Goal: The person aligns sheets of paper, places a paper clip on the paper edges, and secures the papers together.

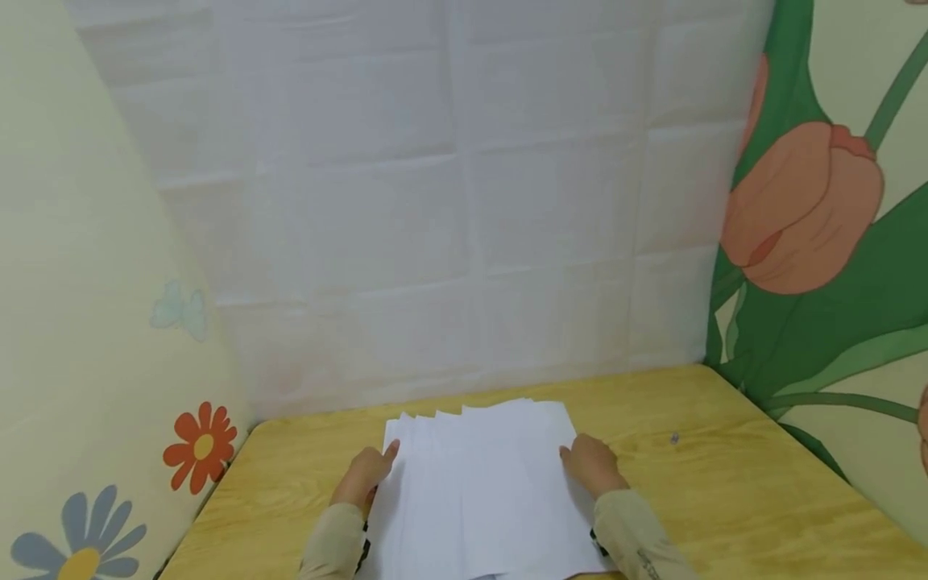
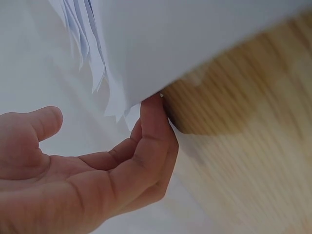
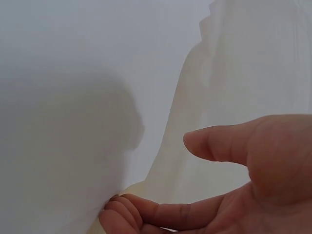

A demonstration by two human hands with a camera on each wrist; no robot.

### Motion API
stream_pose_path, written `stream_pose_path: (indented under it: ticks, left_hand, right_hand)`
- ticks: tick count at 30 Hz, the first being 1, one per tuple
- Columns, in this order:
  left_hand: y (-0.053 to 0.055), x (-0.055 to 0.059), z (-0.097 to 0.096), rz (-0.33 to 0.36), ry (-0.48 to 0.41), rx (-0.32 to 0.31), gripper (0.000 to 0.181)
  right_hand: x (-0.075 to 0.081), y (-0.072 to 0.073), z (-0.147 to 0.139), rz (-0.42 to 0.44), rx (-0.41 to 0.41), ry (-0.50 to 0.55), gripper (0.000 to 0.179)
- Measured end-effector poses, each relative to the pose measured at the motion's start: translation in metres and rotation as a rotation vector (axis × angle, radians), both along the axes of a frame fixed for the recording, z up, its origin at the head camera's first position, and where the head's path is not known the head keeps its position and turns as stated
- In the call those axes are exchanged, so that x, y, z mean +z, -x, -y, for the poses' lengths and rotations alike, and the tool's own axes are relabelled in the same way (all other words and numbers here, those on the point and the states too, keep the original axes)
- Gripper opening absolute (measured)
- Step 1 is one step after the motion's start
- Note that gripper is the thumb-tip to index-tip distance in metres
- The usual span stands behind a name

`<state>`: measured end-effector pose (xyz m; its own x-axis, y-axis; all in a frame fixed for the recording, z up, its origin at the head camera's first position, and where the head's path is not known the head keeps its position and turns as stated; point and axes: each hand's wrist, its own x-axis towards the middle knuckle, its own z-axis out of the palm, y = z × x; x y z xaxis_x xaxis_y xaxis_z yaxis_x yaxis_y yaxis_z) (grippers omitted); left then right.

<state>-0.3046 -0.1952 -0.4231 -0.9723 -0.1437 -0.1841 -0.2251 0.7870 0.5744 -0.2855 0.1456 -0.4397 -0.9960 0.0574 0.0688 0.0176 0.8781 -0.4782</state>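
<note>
A stack of white paper sheets lies in front of me in the head view, its left edges fanned out in uneven steps. At its left side, my left hand touches the edge. The left wrist view shows the left fingers bent, tips at the paper's edge, and the thumb raised clear of the sheets. My right hand is at the stack's right side. In the right wrist view its fingertips reach the paper's lower edge, partly hidden, while the thumb stands apart from the paper.
The wooden table extends to both sides. On its right part sits a tiny shiny object, too small to identify. A creased white sheet hangs behind the table. Painted walls with flowers flank it.
</note>
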Motion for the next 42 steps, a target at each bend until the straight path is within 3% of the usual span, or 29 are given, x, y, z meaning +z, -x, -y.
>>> stream_pose_path:
  ticks: [3,19,33,42]
  left_hand:
    - [-0.001,0.000,-0.002,-0.012,0.015,-0.018,0.060]
    - [-0.002,-0.002,-0.007,0.007,-0.029,-0.003,0.060]
    - [-0.002,0.000,-0.014,0.026,-0.002,0.018,0.055]
    - [-0.001,-0.001,-0.012,-0.006,0.011,-0.019,0.055]
  right_hand:
    - [0.003,-0.003,0.002,0.000,-0.002,-0.005,0.033]
    - [0.004,-0.002,0.011,-0.011,0.005,-0.021,0.032]
    - [0.003,-0.001,0.018,0.002,0.022,-0.006,0.032]
    - [0.004,0.000,0.021,0.000,0.036,-0.005,0.032]
